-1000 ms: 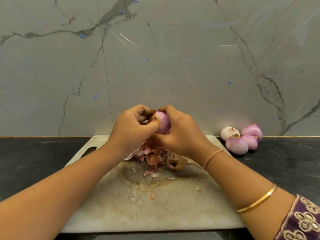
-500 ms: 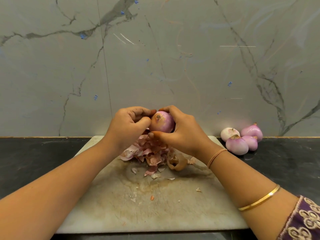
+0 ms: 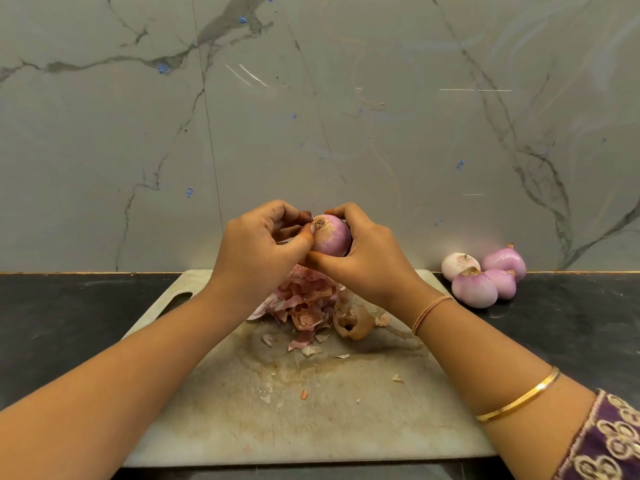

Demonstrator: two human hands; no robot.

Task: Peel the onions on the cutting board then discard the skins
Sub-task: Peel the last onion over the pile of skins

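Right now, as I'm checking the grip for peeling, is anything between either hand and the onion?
Nothing visible does. The right hand grips the onion directly, and the left hand pinches at its brown end. The pile of skins lies below on the cutting board, not between hand and onion.

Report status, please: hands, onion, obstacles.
Right hand grips onion above cutting board. Left hand pinches at its root end. Skin pile under hands, not discarded.

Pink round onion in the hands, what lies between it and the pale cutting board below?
Head view: a heap of pink and brown papery skins sits on the pale cutting board, below the pink round onion.
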